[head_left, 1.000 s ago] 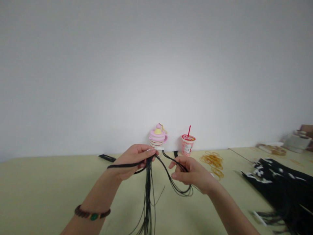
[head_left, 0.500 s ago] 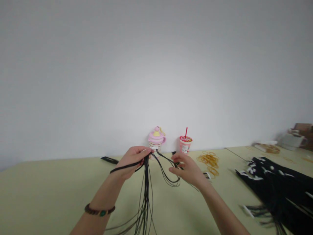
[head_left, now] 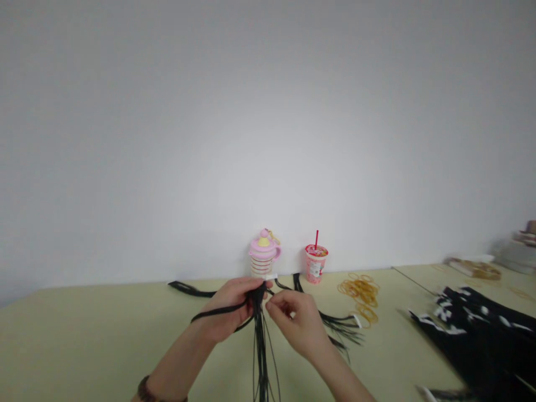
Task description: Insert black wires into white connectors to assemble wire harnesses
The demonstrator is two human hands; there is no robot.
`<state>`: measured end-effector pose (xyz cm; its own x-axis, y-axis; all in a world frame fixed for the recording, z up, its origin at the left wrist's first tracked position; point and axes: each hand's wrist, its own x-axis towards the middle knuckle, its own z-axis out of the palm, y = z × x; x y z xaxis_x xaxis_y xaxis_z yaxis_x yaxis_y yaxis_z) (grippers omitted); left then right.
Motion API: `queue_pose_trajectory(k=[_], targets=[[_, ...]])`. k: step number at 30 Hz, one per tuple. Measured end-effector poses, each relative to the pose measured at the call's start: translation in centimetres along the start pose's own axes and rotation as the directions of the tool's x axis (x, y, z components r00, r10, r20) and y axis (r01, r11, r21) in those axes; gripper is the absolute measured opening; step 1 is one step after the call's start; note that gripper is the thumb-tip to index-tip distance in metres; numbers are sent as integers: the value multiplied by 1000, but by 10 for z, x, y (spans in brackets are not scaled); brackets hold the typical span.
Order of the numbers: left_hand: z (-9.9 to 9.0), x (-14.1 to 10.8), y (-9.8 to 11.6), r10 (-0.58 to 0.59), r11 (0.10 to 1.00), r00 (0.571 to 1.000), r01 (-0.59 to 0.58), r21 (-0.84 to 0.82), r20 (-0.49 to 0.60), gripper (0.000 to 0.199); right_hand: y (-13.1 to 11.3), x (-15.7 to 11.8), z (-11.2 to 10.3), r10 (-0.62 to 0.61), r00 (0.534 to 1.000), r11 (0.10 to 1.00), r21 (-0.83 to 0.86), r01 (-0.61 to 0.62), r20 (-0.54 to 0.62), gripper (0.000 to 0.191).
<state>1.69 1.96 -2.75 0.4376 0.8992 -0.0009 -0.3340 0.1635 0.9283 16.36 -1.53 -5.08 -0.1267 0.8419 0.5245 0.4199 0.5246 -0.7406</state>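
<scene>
A pale green bench carries everything, and a black fabric piece with white patches lies on it well right of the pink cupcake-shaped container. The left hand is just in front of that container, its fingers clenched around a bundle of thin black cords hanging downward. The right hand is just beside it, fingers pinched on the bundle's strands. A pink-and-white paper cup with a red straw standing in it is just right of the container. A loose scatter of gold rubber bands lies further right.
</scene>
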Motion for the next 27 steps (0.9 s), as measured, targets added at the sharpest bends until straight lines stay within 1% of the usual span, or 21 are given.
queue_pose_trajectory(k=[3,6,10,13,17,19,22,25,27], targets=[[3,-2,-1,4,1000,1000,-4,4,7,20,2,0,1,22,998,997,76,-26,53,26],[7,-2,-4,14,999,1000,-14,29,5,19,4,-1,3,22,998,998,53,-25,57,33],[9,-4,-7,7,999,1000,-7,31,5,16,5,-2,3,36,998,999,34,-38,59,31],[7,-7,-4,-9,1000,999,9,-1,54,17,2,-3,0,30,996,997,71,-36,84,31],[6,-12,3,-11,999,989,19,-51,147,19,-5,-5,-4,15,997,998,51,-19,78,30],[5,-13,6,-24,998,985,32,-46,170,20,-7,-6,-5,10,998,999,44,-13,68,29],[3,-12,7,-52,998,987,55,-20,152,20,-8,-6,-5,28,998,998,54,-32,64,24],[1,-11,6,-63,998,987,66,-19,151,21,-8,-7,-5,66,996,995,76,-71,67,15],[0,-10,5,-55,998,989,55,7,137,20,-8,-7,-6,106,990,985,125,-118,95,7]])
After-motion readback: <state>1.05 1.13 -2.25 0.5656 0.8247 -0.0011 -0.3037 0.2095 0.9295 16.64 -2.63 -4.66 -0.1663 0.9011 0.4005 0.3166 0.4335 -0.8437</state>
